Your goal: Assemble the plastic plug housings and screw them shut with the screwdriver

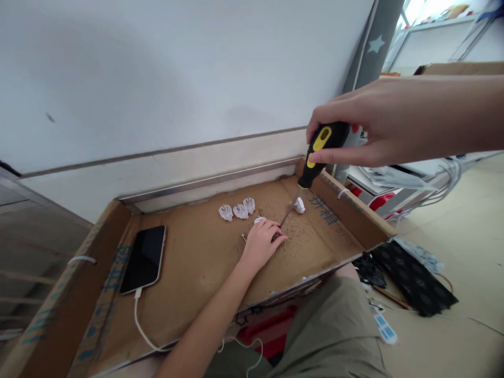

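Note:
My right hand point(346, 128) is wrapped round the black and yellow handle of a screwdriver point(323, 144). Its shaft slants down and left, with the tip close to the fingers of my left hand point(265, 241). Those fingers are curled low over the cardboard, and what they hold, if anything, is hidden. A bit of a white piece point(259, 219) shows just behind them. Beyond, to the left, white plugs point(241, 210) with metal pins lie in a row. Another white plug point(300, 205) rests right of the shaft. Dark specks are scattered around the screwdriver tip.
The work surface is a shallow cardboard tray point(189, 262) with raised sides, set against a wall. On its left lies a phone point(144, 258) with a white charging cable point(138, 320). To the right, a white power strip point(385, 329) and black packaging point(413, 275) are on the floor.

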Motion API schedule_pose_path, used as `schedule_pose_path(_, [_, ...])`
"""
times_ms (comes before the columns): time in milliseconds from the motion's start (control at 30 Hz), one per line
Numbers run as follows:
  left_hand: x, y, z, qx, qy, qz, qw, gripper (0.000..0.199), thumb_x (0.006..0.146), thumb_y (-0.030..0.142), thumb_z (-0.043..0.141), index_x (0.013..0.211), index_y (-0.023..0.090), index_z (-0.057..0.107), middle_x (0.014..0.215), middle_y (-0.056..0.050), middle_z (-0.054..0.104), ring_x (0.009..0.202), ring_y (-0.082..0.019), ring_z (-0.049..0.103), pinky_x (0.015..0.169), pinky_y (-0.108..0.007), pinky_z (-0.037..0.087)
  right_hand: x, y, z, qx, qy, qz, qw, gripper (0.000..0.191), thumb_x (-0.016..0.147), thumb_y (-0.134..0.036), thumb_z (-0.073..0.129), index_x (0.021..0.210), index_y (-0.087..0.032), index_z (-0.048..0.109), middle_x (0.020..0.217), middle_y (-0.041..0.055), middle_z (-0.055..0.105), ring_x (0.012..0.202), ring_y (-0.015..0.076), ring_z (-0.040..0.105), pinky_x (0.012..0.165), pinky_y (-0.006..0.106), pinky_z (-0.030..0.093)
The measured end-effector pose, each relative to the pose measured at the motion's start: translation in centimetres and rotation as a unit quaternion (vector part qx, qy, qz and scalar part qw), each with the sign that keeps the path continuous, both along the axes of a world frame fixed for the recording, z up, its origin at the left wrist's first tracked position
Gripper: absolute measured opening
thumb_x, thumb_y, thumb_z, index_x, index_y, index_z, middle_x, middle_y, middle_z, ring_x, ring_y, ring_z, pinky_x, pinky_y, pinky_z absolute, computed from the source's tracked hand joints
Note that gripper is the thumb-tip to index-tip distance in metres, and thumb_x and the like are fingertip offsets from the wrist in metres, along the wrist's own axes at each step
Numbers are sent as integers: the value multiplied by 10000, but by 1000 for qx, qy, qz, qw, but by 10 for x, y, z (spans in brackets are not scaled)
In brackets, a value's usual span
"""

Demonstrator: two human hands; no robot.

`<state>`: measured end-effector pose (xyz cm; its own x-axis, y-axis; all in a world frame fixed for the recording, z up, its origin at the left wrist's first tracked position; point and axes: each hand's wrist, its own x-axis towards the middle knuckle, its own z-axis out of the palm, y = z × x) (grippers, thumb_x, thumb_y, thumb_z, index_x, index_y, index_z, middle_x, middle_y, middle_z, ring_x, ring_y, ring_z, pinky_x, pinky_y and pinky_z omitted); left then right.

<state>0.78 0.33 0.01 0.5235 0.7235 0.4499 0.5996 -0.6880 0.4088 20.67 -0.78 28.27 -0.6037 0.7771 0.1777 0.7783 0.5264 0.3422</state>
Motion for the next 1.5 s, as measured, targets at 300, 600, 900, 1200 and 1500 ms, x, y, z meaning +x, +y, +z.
schedule_pose_path(300, [1, -1, 0, 4, 10, 21, 1000, 215, 814, 406, 625, 780, 194, 614, 941, -19, 652, 939, -197, 547, 872, -362, 404, -2, 3, -6, 13, 3, 5, 1000, 420, 781, -698, 331, 875, -338, 526, 594, -64, 550, 465, 105, 458, 447, 202, 284])
schedule_pose_path(600, [-5, -4, 0, 6, -3, -4, 1000, 64, 829, 227, 583, 838, 215, 645, 1046, -21, 645, 993, -188, 551, 908, -365, 415, -1, 3, -6, -7, 9, -25, 1000, 440, 769, -711, 334, 908, -335, 514, 632, -41, 557, 512, 118, 467, 477, 220, 317])
schedule_pose_path(900, [1, -6, 4, -40, -2, 41, 998, 73, 805, 278, 634, 767, 215, 635, 1015, -3, 660, 1010, -203, 548, 894, -388, 390, -3, 0, -4, -24, 4, -45, 999, 480, 778, -689, 337, 935, -284, 541, 655, 2, 554, 524, 119, 468, 503, 221, 304])
schedule_pose_path(1200, [-11, -4, 10, -44, 10, 28, 999, 156, 787, 378, 649, 812, 224, 642, 1076, -15, 634, 1042, -212, 526, 901, -377, 383, -1, 1, -5, -16, 0, -23, 1000, 491, 787, -727, 284, 918, -298, 484, 639, -17, 552, 508, 127, 471, 454, 220, 311])
schedule_pose_path(1500, [-15, -4, 13, -68, 12, 9, 998, 52, 800, 236, 603, 775, 220, 645, 1047, -16, 646, 1026, -196, 546, 905, -370, 386, 3, 2, -7, -12, 4, -31, 999, 505, 782, -736, 290, 906, -285, 481, 616, -19, 542, 497, 125, 464, 455, 228, 312])
